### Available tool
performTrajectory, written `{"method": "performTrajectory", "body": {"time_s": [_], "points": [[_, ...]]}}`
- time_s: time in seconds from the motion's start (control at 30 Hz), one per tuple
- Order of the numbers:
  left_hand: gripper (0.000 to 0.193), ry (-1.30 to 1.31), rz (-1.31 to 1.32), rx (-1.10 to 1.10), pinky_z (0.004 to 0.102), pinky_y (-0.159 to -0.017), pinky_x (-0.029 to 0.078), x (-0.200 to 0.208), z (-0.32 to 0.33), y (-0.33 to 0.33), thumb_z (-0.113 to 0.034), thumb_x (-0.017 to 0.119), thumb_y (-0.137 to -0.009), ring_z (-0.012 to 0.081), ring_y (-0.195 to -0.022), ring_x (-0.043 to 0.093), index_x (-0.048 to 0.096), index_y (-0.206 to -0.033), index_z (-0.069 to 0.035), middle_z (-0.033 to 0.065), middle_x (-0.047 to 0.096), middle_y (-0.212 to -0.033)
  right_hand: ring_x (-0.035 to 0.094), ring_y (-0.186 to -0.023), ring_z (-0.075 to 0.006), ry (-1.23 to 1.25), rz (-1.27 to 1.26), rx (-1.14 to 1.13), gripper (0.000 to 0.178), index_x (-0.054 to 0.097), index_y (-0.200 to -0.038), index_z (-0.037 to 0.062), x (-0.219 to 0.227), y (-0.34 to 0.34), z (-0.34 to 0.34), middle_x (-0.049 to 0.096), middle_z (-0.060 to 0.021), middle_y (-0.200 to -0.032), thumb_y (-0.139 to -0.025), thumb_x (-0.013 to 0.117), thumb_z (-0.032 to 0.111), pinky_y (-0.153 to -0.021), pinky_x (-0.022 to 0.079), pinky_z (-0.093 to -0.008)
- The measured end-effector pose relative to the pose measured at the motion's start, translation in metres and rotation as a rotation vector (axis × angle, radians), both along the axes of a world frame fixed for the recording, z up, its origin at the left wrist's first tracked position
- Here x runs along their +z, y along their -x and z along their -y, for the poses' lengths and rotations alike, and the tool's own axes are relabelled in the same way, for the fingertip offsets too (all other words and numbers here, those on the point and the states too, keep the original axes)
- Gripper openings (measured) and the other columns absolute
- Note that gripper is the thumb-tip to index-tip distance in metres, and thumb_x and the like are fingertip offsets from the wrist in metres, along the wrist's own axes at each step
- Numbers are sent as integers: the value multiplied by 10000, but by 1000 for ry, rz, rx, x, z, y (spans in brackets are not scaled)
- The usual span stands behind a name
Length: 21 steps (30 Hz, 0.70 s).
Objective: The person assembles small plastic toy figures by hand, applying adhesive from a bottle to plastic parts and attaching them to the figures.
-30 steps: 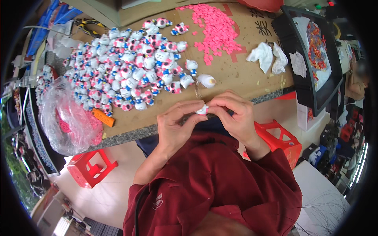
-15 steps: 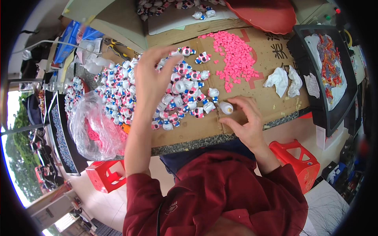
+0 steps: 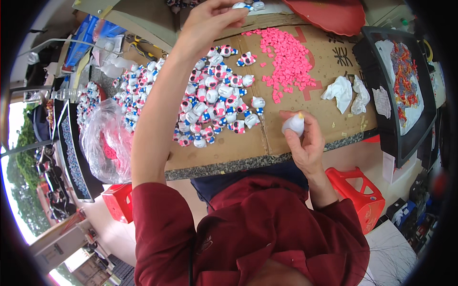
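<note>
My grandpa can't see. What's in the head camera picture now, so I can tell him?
A person's right hand holds a white bottle; the left hand is stretched out by figures at the back, maybe touching one. A figure pile and pink pieces lie on cardboard.

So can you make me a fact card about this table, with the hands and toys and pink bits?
Left hand: up by the white-and-blue toys at the far side; can't tell if it holds one
Right hand: holding a small white bottle with a yellow tip
Toy pile: many small white, pink and blue figures
Pink pieces: loose heap, right of the toy pile
Tissues: crumpled, white
Black tray: far right, with red and orange bits
</note>
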<state>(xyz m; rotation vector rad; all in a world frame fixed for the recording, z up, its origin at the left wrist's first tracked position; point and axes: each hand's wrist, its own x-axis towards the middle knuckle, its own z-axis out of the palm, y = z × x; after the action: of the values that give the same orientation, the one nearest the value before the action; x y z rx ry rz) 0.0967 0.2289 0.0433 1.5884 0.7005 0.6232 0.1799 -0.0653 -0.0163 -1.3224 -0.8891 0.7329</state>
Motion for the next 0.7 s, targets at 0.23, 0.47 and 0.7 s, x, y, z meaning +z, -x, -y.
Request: {"method": "performTrajectory", "body": {"time_s": [0.23, 0.47, 0.7], "points": [[262, 414, 399, 63, 295, -673, 552, 7, 157, 109, -47, 659, -820, 210, -800, 668, 577, -1058, 24, 159, 648, -1003, 592, -851, -140, 1, 93, 22, 350, 548, -1146, -23, 12, -2, 13, 636, -99, -983, -855, 658, 139, -765, 473, -267], [281, 822, 435, 249, 267, -676, 566, -35, 233, 127, -113, 644, -871, 195, -733, 674, 613, -1103, 42, 147, 669, -937, 583, -753, -168, -25, 297, 203, 357, 582, -1107, -23, 29, 3, 13, 632, -113, -934, -808, 697, 133, -660, 461, -264], [358, 623, 337, 296, 243, -730, 538, -46, 241, 117, 57, 668, -801, 137, -837, 646, 597, -1151, 38, 110, 652, -1004, 563, -664, -175, 3, 351, 187, 373, 653, -993, -24, 40, 5, 18, 639, -83, -771, -658, 786, 73, -584, 441, -273]]}}
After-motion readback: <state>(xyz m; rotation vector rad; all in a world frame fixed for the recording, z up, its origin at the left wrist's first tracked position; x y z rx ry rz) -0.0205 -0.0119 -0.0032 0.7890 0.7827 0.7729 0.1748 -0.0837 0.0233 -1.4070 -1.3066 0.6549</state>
